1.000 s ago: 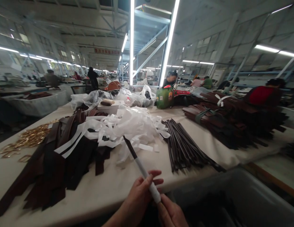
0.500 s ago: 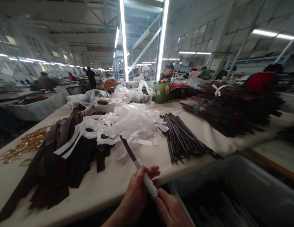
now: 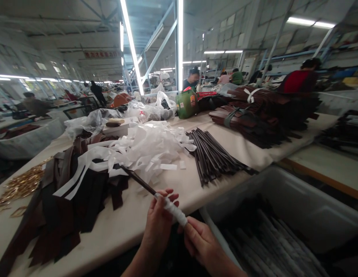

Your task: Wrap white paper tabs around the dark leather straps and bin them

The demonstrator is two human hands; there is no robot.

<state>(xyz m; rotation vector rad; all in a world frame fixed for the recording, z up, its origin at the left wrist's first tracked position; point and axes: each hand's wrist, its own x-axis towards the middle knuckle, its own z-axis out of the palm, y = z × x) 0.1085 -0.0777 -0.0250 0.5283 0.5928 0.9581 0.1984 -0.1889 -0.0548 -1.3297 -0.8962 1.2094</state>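
- The left hand (image 3: 159,221) is curled around a thin dark strap (image 3: 154,192) at the point where white paper wrap (image 3: 173,209) covers it, with the fingertips (image 3: 170,197) resting on top of the wrap.
- The right hand (image 3: 199,243) is closed on the near end of the same wrapped stretch, thumb side up, just below and right of the left hand; the two hands nearly touch.
- The strap runs up and to the left from the hands, held above the bench (image 3: 129,227) edge; its bare dark end points toward a heap of white paper strips (image 3: 150,148).
- That heap lies in the middle of the bench, partly spilling over a spread of wide dark brown leather pieces (image 3: 69,200) on the left.
- Farther left, near the bench edge, lies a scatter of gold metal rings (image 3: 19,186).
- To the right of the paper heap is a bundle of thin dark straps (image 3: 213,157), lying side by side and fanned toward the viewer.
- Below the bench, to the right of the hands, stands a grey bin (image 3: 297,215) holding long wrapped pieces (image 3: 268,246); these are dim and hard to make out.
- At the far right of the bench sit stacks of brown leather strips (image 3: 262,115), some tied with bands.
- Beyond the paper heap stand a green container (image 3: 187,107) and clear plastic bags (image 3: 92,121).
- Other people work at benches farther back.
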